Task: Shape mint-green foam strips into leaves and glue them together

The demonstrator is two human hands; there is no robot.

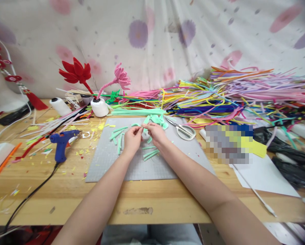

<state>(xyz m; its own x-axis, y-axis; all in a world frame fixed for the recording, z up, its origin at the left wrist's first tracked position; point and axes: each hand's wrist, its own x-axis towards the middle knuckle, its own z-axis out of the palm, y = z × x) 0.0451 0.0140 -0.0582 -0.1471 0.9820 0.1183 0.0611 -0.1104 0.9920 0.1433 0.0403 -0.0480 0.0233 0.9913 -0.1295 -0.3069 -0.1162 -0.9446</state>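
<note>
Pinching tip to tip over the grey mat [101,166], with left hand [132,139] and right hand [154,133] closed; cannot tell on what. Find loose green strips [151,155] on the near side of the right hand, the closer one, slanting near-left to far-right.

My left hand [132,139] and my right hand [154,133] meet above the grey mat [98,166], with fingertips close together; what is between them is too small for me to tell. Mint-green strips [151,155] lie around my hands, and the scissors [185,132] rest near my right one. On the wooden table [111,217], left of the mat, is a blue glue gun [61,146]. Further back, a pink flower [122,79] rises from a white spool [99,109].
</note>
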